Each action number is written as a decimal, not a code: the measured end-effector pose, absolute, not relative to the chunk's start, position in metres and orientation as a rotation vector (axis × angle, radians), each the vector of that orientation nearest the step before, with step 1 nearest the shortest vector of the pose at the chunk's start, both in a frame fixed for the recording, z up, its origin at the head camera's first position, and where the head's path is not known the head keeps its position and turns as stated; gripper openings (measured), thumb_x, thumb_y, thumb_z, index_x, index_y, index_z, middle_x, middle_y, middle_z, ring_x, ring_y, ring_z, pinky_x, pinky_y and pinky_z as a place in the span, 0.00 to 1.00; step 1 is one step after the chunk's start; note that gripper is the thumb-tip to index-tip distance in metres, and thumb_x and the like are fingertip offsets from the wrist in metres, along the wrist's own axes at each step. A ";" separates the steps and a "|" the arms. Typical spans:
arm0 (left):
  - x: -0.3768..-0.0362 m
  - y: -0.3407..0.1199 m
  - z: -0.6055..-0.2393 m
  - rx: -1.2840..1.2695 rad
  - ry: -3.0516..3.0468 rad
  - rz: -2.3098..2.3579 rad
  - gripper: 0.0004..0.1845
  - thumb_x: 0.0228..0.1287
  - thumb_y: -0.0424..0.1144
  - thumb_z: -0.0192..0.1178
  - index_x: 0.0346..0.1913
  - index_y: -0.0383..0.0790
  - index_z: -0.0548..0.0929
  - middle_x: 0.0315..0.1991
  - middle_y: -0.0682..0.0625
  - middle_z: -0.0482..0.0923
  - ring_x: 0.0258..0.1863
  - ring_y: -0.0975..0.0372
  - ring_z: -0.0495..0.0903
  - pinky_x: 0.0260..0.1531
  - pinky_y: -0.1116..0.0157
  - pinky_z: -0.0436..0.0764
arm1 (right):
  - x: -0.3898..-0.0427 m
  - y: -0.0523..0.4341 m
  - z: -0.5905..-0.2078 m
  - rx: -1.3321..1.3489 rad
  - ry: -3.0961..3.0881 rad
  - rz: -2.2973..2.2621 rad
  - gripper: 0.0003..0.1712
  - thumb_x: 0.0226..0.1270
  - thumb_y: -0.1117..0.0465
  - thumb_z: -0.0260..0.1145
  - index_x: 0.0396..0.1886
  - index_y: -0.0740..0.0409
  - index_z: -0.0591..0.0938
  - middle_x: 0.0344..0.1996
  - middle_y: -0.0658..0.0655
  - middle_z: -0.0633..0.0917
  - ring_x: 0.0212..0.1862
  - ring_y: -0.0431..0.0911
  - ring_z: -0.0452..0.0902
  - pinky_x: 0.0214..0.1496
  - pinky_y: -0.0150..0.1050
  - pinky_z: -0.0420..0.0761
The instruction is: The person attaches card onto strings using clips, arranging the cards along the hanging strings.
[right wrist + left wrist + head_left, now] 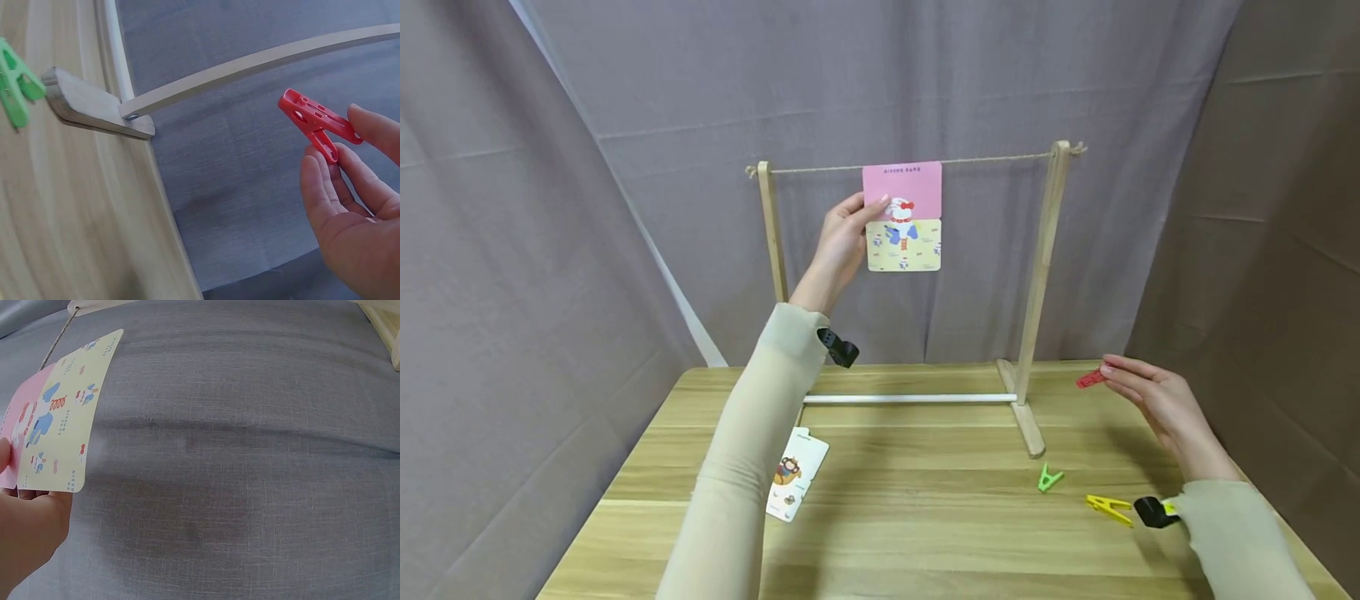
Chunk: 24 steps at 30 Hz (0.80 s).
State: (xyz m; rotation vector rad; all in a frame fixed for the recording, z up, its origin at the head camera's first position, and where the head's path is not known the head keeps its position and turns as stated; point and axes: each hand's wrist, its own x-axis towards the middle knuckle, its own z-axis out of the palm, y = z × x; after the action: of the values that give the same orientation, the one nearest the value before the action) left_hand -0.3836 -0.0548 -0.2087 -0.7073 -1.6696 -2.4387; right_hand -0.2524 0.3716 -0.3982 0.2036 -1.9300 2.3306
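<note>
My left hand (844, 237) pinches the left edge of a pink and yellow card (917, 200) with a white cartoon figure on it. The card is held up at the twine line (992, 159), its top edge level with the string. In the left wrist view the thumb lies on the card's front, with fingers behind it. Over the table's right side, my right hand (1161, 404) holds a red clothespin (312, 122) by its two legs, between thumb and fingers. The twine runs between two wooden posts (1041, 271) of a stand.
A green clothespin (1049, 478) and a yellow clothespin (1108, 508) lie on the wooden table (910, 525) at the right. A white card with a monkey picture (796, 475) lies partly behind the left forearm. A white bar (910, 399) joins the stand's feet. Grey curtains hang behind.
</note>
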 end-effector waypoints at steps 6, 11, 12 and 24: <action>-0.383 -0.053 -0.208 -0.710 -1.665 -2.442 0.09 0.72 0.35 0.61 0.50 0.36 0.84 0.40 0.45 0.84 0.39 0.58 0.83 0.41 0.64 0.81 | -0.270 0.374 -0.383 0.119 -2.021 2.244 0.11 0.71 0.64 0.68 0.43 0.41 0.87 0.43 0.36 0.87 0.44 0.31 0.84 0.47 0.23 0.79; -0.384 -0.052 -0.207 -0.716 -1.641 -2.451 0.09 0.72 0.36 0.62 0.50 0.36 0.84 0.40 0.45 0.84 0.39 0.58 0.82 0.41 0.63 0.80 | -0.286 0.381 -0.369 0.012 -2.083 2.182 0.07 0.68 0.59 0.71 0.41 0.39 0.87 0.41 0.33 0.85 0.42 0.29 0.83 0.44 0.20 0.78; -0.384 -0.051 -0.207 -0.723 -1.643 -2.445 0.09 0.72 0.36 0.62 0.50 0.36 0.84 0.39 0.45 0.83 0.39 0.58 0.81 0.41 0.63 0.80 | -0.289 0.382 -0.366 -0.004 -2.089 2.170 0.07 0.68 0.59 0.71 0.40 0.39 0.87 0.40 0.33 0.85 0.42 0.29 0.83 0.43 0.20 0.78; -0.385 -0.050 -0.206 -0.672 -1.649 -2.502 0.11 0.71 0.35 0.63 0.52 0.35 0.84 0.43 0.44 0.84 0.43 0.57 0.83 0.45 0.62 0.82 | -0.321 0.387 -0.324 0.004 -1.982 2.175 0.09 0.66 0.64 0.72 0.34 0.43 0.89 0.35 0.39 0.87 0.39 0.31 0.84 0.42 0.23 0.81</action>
State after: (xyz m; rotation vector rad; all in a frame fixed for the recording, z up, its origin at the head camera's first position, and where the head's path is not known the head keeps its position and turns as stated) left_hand -0.3846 -0.0502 -0.2061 -0.6722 -1.6486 -2.5018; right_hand -0.3215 0.3865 -0.3236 0.0036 -1.9818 2.1745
